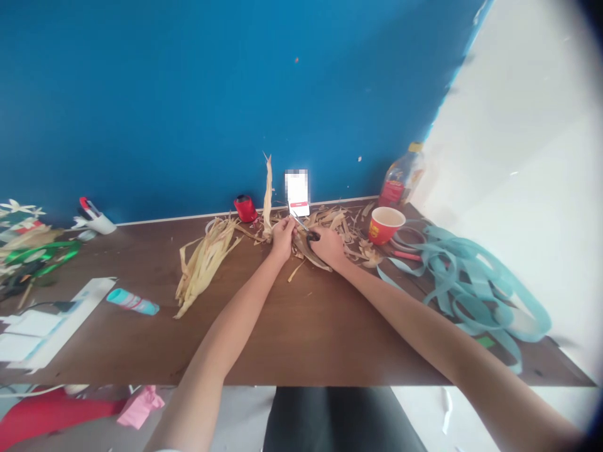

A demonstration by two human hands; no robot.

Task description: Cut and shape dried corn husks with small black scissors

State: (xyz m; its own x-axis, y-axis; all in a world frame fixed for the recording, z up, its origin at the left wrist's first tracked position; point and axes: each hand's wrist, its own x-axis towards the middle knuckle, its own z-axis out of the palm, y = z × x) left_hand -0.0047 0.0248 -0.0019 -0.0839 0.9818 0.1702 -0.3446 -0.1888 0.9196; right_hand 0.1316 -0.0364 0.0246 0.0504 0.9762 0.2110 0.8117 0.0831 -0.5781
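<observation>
My right hand (330, 247) is closed around the dark handles of a pair of scissors (311, 236), whose metal blades point up and left toward my other hand. My left hand (283, 237) is pinched beside the blades, on what looks like a dried corn husk; the fingers partly hide it. Just left of that hand, a pale corn husk strip (268, 198) stands up in front of the wall. A curled brown husk (308, 254) lies below the two hands, and husk scraps (346, 226) are strewn behind the right one.
A husk bundle (207, 260) and a red ribbon roll (245, 208) lie left of my hands. Beyond them stands a phone (298, 191). To the right are a red paper cup (386, 225), a bottle (400, 182) and tangled teal ribbon (464, 276). A blue tube (133, 302) lies left.
</observation>
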